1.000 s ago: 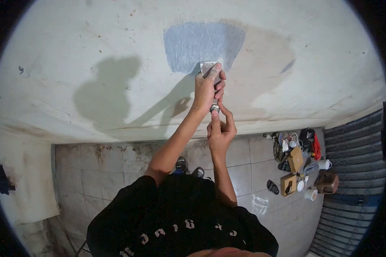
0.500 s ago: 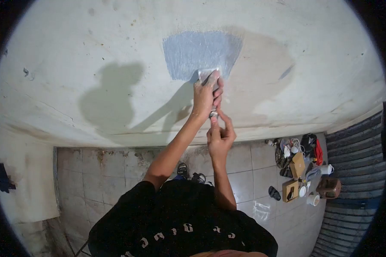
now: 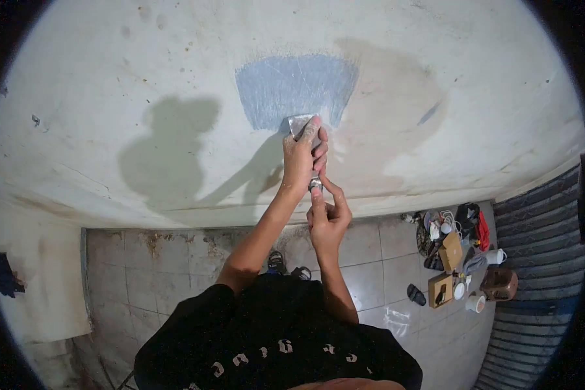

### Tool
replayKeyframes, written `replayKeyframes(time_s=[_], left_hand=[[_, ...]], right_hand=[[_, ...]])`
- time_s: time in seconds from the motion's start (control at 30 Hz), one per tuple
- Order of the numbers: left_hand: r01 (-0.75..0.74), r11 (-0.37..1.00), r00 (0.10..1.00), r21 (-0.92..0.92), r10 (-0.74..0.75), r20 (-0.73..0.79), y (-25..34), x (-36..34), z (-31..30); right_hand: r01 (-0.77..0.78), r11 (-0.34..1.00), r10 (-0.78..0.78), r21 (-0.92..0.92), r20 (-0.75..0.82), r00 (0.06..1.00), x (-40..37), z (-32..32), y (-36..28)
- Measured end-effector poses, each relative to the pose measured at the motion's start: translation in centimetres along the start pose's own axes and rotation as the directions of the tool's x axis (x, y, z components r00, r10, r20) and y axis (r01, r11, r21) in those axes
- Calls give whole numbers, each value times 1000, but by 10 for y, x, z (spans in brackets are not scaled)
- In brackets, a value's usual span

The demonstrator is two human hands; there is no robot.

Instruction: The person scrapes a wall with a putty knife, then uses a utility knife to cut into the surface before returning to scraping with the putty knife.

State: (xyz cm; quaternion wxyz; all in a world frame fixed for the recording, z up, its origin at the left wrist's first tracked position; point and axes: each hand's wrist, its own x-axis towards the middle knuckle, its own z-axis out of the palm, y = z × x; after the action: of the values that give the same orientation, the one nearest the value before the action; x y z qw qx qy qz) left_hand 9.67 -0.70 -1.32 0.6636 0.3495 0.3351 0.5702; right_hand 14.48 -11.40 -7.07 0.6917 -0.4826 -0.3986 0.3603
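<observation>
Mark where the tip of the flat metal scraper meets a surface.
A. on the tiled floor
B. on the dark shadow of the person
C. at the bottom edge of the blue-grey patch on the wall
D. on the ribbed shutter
C: the flat metal scraper, gripped by the left hand with the right hand at its lower end, lies against the bottom edge of the blue-grey patch on the pale wall.

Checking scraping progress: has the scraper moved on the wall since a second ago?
No: the scraper sits at the lower edge of the grey patch, as before.
</observation>
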Motion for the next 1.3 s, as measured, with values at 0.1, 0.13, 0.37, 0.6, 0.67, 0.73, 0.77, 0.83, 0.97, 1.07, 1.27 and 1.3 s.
replayKeyframes(time_s=[0.1, 0.13, 0.37, 0.6, 0.67, 0.73, 0.77, 0.83, 0.97, 1.07, 1.27, 1.3], left_hand=[[-38, 999, 999, -2, 38, 22, 14, -1, 14], [2, 1000, 1000, 0, -2, 11, 10, -7, 11], [-44, 999, 999, 21, 44, 5, 7, -1, 6], [70, 995, 997, 67, -69, -16, 0, -3, -4], [58, 998, 998, 35, -59, 8, 8, -5, 5], [27, 999, 1000, 34, -27, -7, 4, -5, 3], [42, 998, 999, 46, -40, -25, -2, -4, -2], [73, 995, 996, 62, -69, -56, -2, -5, -1], [56, 998, 998, 19, -56, -13, -1, -4, -1], [48, 999, 999, 9, -48, -8, 1, -1, -1], [-2, 999, 1000, 54, 0, 25, 10, -1, 7], [29, 998, 1000, 64, -28, -14, 1, -2, 1]], right_hand=[[-11, 999, 12, 33, -9, 1000, 10, 3, -13], [-13, 999, 14, 31, -19, 1000, 9, 3, -12], [-53, 998, 53, 42, -2, 999, 7, 4, -14], [-71, 997, 71, 40, -3, 997, -3, 1, 1], [-50, 997, 51, 59, -16, 999, 1, 3, -8], [-43, 998, 44, 39, -11, 999, -1, 1, -5], [-25, 999, 25, 26, -11, 1000, -2, 1, 6], [-47, 999, 47, 26, 9, 999, -3, -1, 8], [-8, 999, 9, 32, -33, 999, -5, 2, 4], [54, 998, -54, 26, -29, 998, 0, 3, 12], [-19, 998, 21, 66, -30, 999, -3, 3, 0], [-12, 999, 13, 49, -19, 1000, -2, 3, 2]])
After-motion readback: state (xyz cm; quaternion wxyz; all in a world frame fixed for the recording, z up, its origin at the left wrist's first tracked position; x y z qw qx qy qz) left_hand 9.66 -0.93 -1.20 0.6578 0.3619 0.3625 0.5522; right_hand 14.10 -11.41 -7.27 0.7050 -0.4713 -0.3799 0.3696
